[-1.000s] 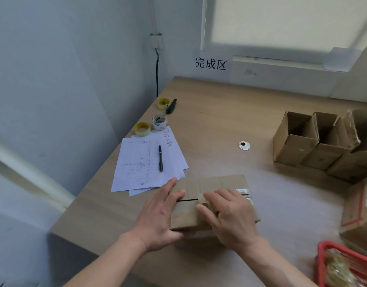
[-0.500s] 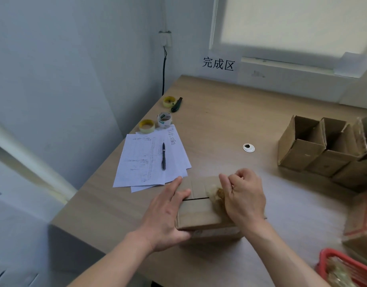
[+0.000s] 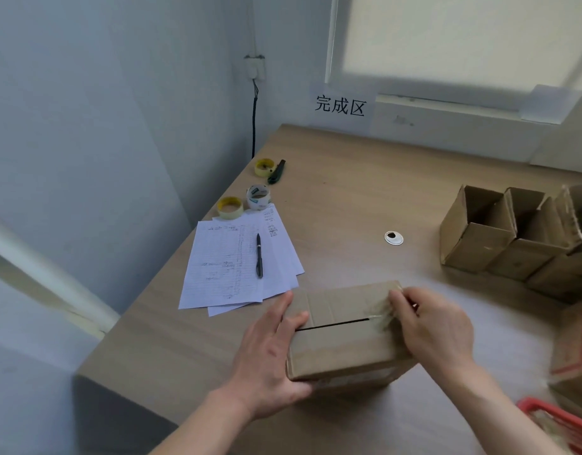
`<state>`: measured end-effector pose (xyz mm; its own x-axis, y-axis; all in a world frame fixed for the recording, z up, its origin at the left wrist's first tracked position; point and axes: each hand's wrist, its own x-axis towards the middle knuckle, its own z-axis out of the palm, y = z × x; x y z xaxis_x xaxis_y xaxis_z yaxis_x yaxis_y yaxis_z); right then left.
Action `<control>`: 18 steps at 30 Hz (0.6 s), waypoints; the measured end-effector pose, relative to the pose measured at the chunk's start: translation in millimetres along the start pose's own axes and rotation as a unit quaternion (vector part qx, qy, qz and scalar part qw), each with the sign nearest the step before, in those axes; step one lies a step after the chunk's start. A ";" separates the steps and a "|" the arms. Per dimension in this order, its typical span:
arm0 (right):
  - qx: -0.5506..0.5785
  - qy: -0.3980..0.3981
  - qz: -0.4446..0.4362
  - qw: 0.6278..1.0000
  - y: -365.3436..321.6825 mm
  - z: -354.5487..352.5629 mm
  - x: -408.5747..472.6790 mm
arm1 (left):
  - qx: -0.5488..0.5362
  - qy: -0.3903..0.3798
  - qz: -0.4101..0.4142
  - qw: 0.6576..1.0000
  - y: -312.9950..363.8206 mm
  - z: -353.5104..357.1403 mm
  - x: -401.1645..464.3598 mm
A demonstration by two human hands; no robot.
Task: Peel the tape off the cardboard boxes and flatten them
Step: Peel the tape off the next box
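Lying on the wooden table [image 3: 365, 178], one closed cardboard box [image 3: 345, 336] is braced by the left hand [image 3: 270, 366], whose fingers rest fairly straight along its left edge, while a clear tape strip [image 3: 379, 318] is pinched at the right end of the seam by the curled fingers of the right hand [image 3: 434, 326]. Beyond the fingertips are seen three tape rolls [image 3: 229, 207], one pen [image 3: 259, 255] on paper sheets [image 3: 224, 267], one dark cutter [image 3: 276, 172] and three opened boxes [image 3: 479, 234]. To the right of the right hand, one red-taped box [image 3: 575, 356] and one red basket [image 3: 558, 418] are partly cut off by the frame edge.

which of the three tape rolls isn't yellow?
The white roll, nearest the papers' top edge. It has dark print on its side; the other two, one to its left and one further back by the knife, are yellow.
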<state>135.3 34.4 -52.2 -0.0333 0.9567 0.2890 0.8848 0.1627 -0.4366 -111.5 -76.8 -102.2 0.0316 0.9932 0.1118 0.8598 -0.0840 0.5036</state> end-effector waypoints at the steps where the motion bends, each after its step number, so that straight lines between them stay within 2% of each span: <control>1: 0.013 0.015 0.008 1.000 0.4 2.2 -1.5 | -0.003 0.003 0.000 1.000 -0.9 0.0 -0.4; 5: 0.079 0.002 0.075 0.994 -3.1 10.8 4.4 | -0.002 0.006 0.008 1.000 -4.2 2.4 -0.8; 11: 0.110 0.056 0.084 0.989 3.1 15.4 3.8 | -0.003 0.000 0.009 1.000 -2.1 0.1 0.0; 18: 0.213 0.002 0.148 0.966 -11.9 17.8 -6.9 | 0.001 -0.025 -0.007 1.000 0.8 -7.6 -1.1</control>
<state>116.8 30.1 -64.1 0.1940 0.9759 0.1003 0.5845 -0.0329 -0.8108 -114.7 -78.6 -95.4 0.0451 0.9971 0.0608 0.8616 -0.0696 0.5027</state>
